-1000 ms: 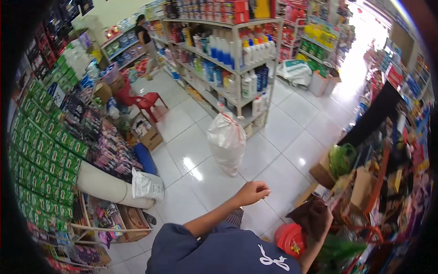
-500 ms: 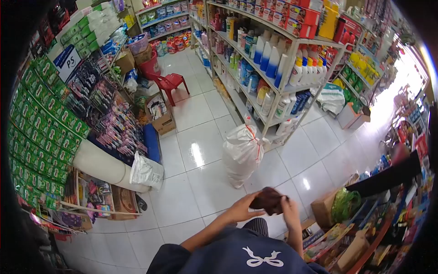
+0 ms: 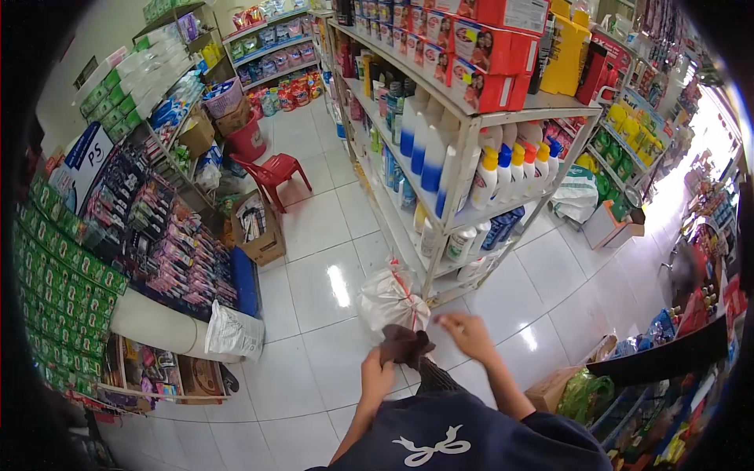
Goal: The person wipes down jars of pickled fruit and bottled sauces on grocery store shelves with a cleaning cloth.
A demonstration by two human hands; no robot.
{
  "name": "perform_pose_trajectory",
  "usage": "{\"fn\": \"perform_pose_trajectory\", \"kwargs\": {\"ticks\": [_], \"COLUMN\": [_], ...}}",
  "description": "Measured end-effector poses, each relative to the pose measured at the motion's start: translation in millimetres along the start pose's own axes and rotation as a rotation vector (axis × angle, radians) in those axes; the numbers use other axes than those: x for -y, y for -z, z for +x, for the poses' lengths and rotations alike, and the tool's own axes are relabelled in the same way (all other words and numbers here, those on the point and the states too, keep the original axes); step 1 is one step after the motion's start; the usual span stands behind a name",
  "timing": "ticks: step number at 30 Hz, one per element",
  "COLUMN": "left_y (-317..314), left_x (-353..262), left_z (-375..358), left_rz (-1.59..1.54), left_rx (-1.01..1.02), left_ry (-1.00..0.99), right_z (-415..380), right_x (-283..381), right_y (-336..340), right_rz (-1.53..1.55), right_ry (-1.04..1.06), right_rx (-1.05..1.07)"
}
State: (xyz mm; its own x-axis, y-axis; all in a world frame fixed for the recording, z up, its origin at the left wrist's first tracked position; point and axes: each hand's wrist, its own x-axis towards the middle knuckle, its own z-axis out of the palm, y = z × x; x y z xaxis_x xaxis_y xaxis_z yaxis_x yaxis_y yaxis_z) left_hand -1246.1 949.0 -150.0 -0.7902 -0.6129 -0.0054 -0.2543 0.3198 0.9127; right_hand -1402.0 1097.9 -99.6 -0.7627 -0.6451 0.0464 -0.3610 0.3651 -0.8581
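A dark brown, soft, crumpled piece like a cloth or pouch [image 3: 407, 346] hangs from my left hand [image 3: 378, 375], which pinches its left edge. My right hand [image 3: 471, 336] is apart from it, to the right, with fingers drawn together. Something small and dark shows at those fingertips, too blurred to make out. Just beyond the brown piece stands a white sack [image 3: 390, 294] tied with red string, on the tiled floor.
A metal shelf [image 3: 525, 206] with bottles and red boxes rises ahead right, close behind the sack. A red plastic chair [image 3: 275, 174] and a cardboard box [image 3: 257, 231] stand further left. A white bag [image 3: 234, 330] leans by the left display. Goods line the right side.
My right hand has come off the brown piece and moved up and right. My left hand now holds it lower left. The view has moved closer to the shelf and sack.
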Motion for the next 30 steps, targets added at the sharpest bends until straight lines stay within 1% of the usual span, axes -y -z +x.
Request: {"fn": "perform_pose_trajectory", "kwargs": {"ticks": [1,4,6,8,10,11,13,14,15,16,18,20,21,23,24,26,27,28,29,30], "left_y": [-4,-23,-31,-32,-33,-36,-46,-47,-47,-48,-53,-58,-60,-62,-64,-76,-79,-67,-79,-66], "left_x": [-13,-23,-22,-28,-54,-57,-28,-22,-20,-16,-5,2,4,-1,-4,12,21,-22,-6,-35], "left_z": [11,35,44,40,39,38,30,28,21,17,6,-2,-1,2,4,14,14,19,23,27], "left_rz": [-0.062,-0.117,-0.164,-0.212,-0.272,-0.358,-0.326,-0.309,-0.329,-0.304,-0.252,-0.271,-0.283,-0.320,-0.339,-0.300,-0.268,-0.235,-0.350,-0.414], "left_rx": [-0.002,-0.155,-0.201,-0.281,-0.372,-0.417,-0.425,-0.424,-0.385,-0.393,-0.400,-0.410,-0.413,-0.392,-0.389,-0.310,-0.322,-0.249,-0.247,-0.086], "left_ry": [0.065,0.140,0.164,0.194,0.183,0.171,0.094,0.062,0.101,0.138,0.216,0.267,0.284,0.213,0.178,0.109,0.088,0.107,0.107,0.257], "right_z": [20,76,114,147,173,183,199,204,206,206,203,201,200,200,201,207,211,213,200,205], "right_x": [-3,0,-11,-6,11,13,13,11,9,7,6,-1,-6,-24,-36,-63,-72,-71,-49,-63], "right_y": [23,91,120,144,149,150,152,149,145,141,133,125,123,119,117,105,105,104,112,114], "right_rz": [0.010,0.068,-0.007,-0.442,-0.614,-0.663,-0.780,-0.764,-0.751,-0.738,-0.637,-0.550,-0.496,-0.392,-0.318,-0.131,-0.137,-0.127,-0.203,-0.080], "right_ry": [0.012,0.057,0.111,0.456,0.458,0.465,0.468,0.468,0.466,0.460,0.475,0.483,0.500,0.538,0.529,0.529,0.490,0.463,0.366,0.358], "right_rx": [-0.101,-0.358,-0.489,-0.619,-0.777,-0.774,-0.775,-0.775,-0.772,-0.766,-0.801,-0.856,-0.831,-0.777,-0.821,-0.859,-0.894,-0.906,-0.733,-0.704]}}
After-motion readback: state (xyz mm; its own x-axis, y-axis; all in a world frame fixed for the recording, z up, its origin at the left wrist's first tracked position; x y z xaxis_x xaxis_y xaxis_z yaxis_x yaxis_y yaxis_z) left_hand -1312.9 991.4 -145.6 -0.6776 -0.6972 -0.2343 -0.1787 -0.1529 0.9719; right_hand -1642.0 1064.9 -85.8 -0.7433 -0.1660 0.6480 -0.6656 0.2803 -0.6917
